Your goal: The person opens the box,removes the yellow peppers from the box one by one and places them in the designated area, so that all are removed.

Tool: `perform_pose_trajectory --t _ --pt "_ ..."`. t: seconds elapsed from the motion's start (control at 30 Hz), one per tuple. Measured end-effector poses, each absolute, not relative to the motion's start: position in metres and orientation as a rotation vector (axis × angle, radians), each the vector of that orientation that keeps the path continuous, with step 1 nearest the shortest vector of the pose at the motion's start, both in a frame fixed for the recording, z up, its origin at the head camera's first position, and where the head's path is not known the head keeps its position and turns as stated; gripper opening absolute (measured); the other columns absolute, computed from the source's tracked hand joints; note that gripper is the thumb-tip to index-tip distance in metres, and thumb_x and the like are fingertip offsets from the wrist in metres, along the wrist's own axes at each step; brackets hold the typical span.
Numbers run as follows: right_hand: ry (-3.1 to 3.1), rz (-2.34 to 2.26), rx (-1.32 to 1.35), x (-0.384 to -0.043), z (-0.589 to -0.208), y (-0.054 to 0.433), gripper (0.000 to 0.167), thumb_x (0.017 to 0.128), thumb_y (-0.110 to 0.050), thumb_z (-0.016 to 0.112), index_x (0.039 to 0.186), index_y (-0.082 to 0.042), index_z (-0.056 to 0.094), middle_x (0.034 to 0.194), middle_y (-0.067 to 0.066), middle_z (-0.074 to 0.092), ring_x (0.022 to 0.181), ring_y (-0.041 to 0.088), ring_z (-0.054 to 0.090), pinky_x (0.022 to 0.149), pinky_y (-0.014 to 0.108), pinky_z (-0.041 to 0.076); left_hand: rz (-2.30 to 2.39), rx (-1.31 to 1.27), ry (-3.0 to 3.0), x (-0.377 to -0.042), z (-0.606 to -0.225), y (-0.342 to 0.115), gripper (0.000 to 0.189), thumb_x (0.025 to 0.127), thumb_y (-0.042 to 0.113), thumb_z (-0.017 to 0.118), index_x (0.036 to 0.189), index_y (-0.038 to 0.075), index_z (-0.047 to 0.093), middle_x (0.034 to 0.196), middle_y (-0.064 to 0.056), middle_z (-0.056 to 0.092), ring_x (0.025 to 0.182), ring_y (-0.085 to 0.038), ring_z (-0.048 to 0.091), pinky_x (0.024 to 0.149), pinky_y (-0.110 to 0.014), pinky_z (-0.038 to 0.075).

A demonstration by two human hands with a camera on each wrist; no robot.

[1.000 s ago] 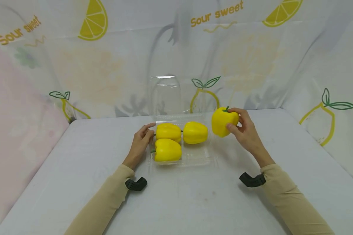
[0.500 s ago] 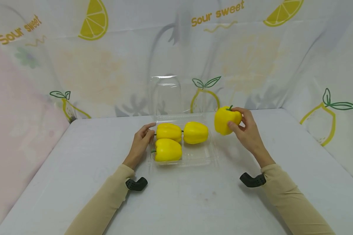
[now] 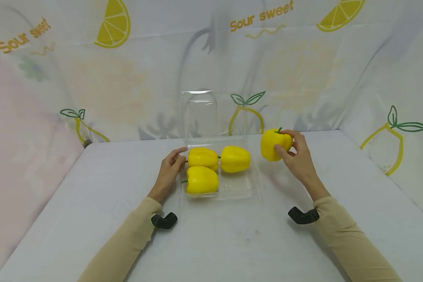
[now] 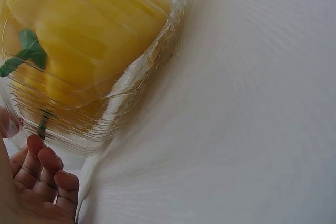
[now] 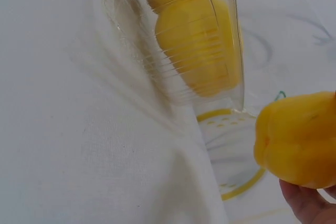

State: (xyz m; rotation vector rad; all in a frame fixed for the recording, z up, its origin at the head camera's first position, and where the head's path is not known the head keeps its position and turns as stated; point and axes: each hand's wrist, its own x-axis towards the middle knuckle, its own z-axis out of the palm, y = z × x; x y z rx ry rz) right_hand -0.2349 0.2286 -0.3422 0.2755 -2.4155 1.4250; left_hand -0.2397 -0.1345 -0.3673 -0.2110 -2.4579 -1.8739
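In the head view my right hand (image 3: 296,156) holds a yellow bell pepper (image 3: 273,145) up to the right of a clear plastic container (image 3: 237,192). Its thumb lies on the near side of the pepper, whose green stem points up. Three more yellow bell peppers lie in the container: one at back left (image 3: 202,158), one at back right (image 3: 235,159) and one at front left (image 3: 202,180). My left hand (image 3: 169,168) grips the container's left edge. The left wrist view shows curled fingers (image 4: 50,161) against the ribbed wall.
The container's clear lid (image 3: 201,117) stands raised at the back. Under everything is a white-covered table (image 3: 218,243). A printed curtain (image 3: 155,58) with lemon drawings hangs behind and at the sides. The container's front right part is bare.
My right hand has drawn the pepper a little to the right, away from the container. My left hand and the three peppers in the container stay as they were.
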Motion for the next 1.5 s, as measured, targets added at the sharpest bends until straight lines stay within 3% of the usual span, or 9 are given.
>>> perform_pose_trajectory --t 0.2,0.53,1.03,1.5 --pt "-2.467 1.379 0.238 -0.238 -0.346 0.229 0.050 0.092 -0.028 0.059 0.134 -0.010 0.041 0.133 0.016 0.034 0.112 0.035 0.047 0.079 0.015 0.042 -1.865 -0.205 -2.457 -0.239 -0.367 -0.135 0.037 0.099 0.016 0.043 0.135 0.006 0.049 0.076 -0.013 0.045 0.075 -0.032 0.045 0.070 -0.023 0.038" --pt "-2.514 1.298 0.209 -0.241 -0.353 0.231 0.050 0.091 -0.030 0.059 0.133 -0.008 0.042 0.130 0.020 0.036 0.109 0.035 0.045 0.084 0.036 0.042 -1.873 -0.210 -2.448 -0.241 -0.367 -0.134 0.037 0.099 0.015 0.044 0.134 0.005 0.049 0.071 -0.006 0.044 0.074 -0.032 0.045 0.068 -0.024 0.038" --pt "-2.561 1.252 0.161 -0.243 -0.359 0.232 0.052 0.091 -0.031 0.059 0.133 -0.006 0.042 0.127 0.024 0.036 0.109 0.036 0.044 0.089 0.049 0.041 -1.886 -0.229 -2.436 -0.241 -0.368 -0.135 0.037 0.099 0.015 0.044 0.134 0.005 0.049 0.076 -0.015 0.045 0.074 -0.033 0.044 0.067 -0.025 0.038" --pt "-2.676 1.199 0.104 -0.243 -0.361 0.232 0.053 0.090 -0.032 0.060 0.133 -0.008 0.041 0.130 0.025 0.032 0.112 0.039 0.043 0.098 0.054 0.038 -1.890 -0.242 -2.431 -0.240 -0.367 -0.135 0.037 0.099 0.015 0.044 0.134 0.005 0.049 0.075 -0.009 0.045 0.072 -0.030 0.044 0.064 -0.022 0.037"
